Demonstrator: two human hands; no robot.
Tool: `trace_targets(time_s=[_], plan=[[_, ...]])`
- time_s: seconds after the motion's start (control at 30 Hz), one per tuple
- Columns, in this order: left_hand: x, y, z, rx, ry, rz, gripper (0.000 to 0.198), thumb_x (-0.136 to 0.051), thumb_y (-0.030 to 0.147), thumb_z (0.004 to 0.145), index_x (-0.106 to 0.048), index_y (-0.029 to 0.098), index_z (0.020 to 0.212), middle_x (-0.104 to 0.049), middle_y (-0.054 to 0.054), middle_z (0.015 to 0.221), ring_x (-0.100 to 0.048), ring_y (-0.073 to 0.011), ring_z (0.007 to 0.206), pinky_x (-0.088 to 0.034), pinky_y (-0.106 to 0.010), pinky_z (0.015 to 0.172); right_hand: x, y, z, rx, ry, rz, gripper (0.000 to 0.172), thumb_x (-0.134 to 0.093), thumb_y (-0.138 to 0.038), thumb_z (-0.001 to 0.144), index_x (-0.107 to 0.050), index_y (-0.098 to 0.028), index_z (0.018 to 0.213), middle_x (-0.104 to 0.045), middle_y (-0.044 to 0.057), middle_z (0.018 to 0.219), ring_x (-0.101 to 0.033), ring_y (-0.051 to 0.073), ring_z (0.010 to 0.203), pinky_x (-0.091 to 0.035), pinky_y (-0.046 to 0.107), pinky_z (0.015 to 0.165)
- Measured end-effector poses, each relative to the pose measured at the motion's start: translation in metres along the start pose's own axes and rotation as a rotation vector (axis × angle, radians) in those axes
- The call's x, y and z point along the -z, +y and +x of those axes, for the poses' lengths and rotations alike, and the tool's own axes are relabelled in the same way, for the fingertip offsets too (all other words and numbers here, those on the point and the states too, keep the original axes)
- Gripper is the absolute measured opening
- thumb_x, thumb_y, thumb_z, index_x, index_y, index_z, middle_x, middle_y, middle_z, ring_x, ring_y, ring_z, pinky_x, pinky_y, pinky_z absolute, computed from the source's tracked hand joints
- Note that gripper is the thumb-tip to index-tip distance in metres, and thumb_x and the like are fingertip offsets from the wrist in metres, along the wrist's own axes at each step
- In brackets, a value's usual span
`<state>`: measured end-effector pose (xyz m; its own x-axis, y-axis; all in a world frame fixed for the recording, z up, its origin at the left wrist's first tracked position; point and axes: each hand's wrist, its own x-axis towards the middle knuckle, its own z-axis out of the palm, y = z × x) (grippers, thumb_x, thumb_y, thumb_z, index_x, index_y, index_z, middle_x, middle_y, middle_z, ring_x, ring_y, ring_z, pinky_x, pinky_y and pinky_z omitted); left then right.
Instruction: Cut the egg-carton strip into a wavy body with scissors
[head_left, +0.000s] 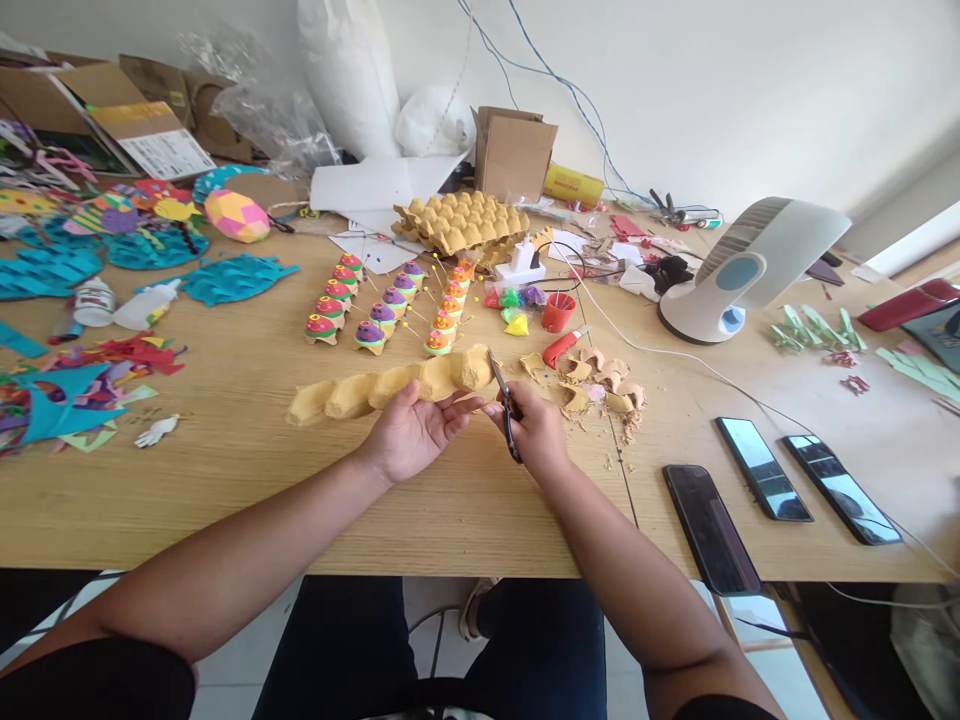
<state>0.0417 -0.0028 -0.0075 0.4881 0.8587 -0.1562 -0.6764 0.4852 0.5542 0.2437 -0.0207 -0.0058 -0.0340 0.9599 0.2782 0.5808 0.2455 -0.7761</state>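
Note:
A strip of yellowish egg-carton cups (pixel 352 397) extends left to right in front of me. My left hand (pixel 412 430), palm up with fingers curled, grips its near edge around the middle. Black-handled scissors (pixel 511 430) are in my right hand (pixel 538 428), their blades pointing up against the strip's right-end cup. Just right of the blades lie cut carton scraps (pixel 611 380) and a red-handled cutter knife (pixel 562 346). Beyond the strip stand three decorated carton strips: red-topped (pixel 337 298), purple-topped (pixel 388 305) and orange-topped (pixel 450 308), with pins sticking out.
An egg tray (pixel 461 222) sits at the back, near a power strip (pixel 520 265) and a small red cup (pixel 557 312). A white fan (pixel 739 270) and several phones (pixel 711 530) are on the right. Blue paper crafts (pixel 240 278) and colourful scraps (pixel 67 400) spread over the left.

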Motion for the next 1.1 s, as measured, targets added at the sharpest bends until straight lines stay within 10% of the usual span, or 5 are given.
trace_targets(time_s=[0.67,1.1], plan=[[-0.001,0.003,-0.002,-0.023,0.051,0.072,0.056,-0.075,0.058,0.078,-0.070,0.018,0.116,-0.078,-0.009,0.105,-0.075,-0.0230,0.103,-0.061,-0.025,0.078,0.000,0.007,0.002,-0.068,0.147,0.243,0.036,-0.065,-0.058,0.087,-0.059,-0.023,0.091,-0.052,-0.003,0.065,-0.049,0.013,0.058,-0.038,0.025,0.056],[0.006,0.001,0.003,-0.245,0.009,0.273,0.059,-0.086,0.045,0.071,-0.071,0.022,0.123,-0.077,-0.007,0.112,-0.072,-0.0257,0.105,-0.059,-0.031,0.081,-0.002,-0.004,-0.001,0.002,-0.102,0.269,0.033,-0.059,-0.055,0.091,-0.054,-0.022,0.095,-0.050,-0.004,0.073,-0.047,0.013,0.066,-0.039,0.026,0.062]])
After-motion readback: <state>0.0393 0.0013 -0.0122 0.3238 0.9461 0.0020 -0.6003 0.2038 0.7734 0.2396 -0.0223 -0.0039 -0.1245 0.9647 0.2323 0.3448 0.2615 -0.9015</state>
